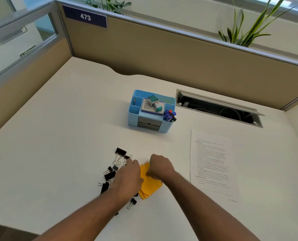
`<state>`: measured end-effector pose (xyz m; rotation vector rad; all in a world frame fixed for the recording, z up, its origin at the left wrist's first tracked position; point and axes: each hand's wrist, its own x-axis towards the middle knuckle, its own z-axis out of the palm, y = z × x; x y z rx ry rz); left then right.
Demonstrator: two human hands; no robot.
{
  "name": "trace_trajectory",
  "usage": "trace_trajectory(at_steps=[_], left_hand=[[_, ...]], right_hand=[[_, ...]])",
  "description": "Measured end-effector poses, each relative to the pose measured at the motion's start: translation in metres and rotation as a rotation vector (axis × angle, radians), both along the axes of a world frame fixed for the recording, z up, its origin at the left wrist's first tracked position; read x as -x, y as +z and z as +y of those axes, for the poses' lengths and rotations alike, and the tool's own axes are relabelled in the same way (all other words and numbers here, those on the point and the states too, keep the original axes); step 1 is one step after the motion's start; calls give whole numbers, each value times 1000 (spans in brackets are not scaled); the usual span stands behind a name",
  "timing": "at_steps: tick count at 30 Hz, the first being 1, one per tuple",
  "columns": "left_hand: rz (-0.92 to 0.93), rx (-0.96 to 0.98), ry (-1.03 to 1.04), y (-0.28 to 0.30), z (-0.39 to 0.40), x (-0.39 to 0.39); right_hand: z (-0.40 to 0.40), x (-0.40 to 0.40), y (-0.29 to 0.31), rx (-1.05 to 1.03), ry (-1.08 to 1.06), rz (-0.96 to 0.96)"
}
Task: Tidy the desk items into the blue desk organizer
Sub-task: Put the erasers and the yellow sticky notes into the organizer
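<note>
Partition sign, dark blue rectangular plate (85, 16): white digits "473". The printed white paper sheet (212, 164) on the right of the desk carries lines of text, too small to read. Small box (152, 99) atop the organizer has green-and-white lettering, illegible.

Light blue plastic desk organizer (150, 111) sits mid-desk, well beyond the hands. It holds a booklet pad with a white stamp-like item on it, a cluster of blue, red and black marker pens (170, 115) in its right front compartment, and a pencil in the rear left slot. A grey drawer shows on its front.

Both forearms reach forward from the near edge. Left hand (128, 177), palm down, fingers loosely spread, lies over the left edge of the stack of yellow-orange sticky notes (150, 184), with its fingertips among the scattered black metal binder clips (110, 174). Right hand (160, 166), curled, pinches the stack's upper right edge between thumb and fingers. The notes lie flat on the white desk surface (58, 136), clips just beside them to the left.
</note>
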<state>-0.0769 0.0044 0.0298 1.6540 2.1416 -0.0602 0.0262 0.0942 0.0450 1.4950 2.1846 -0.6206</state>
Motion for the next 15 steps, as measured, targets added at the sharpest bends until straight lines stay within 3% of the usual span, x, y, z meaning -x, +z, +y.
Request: trace_trajectory(at_steps=[15], left_hand=[[-264,-52,181,-7,5,9]], right_hand=[[-1,-13,-7,184,-289,183]])
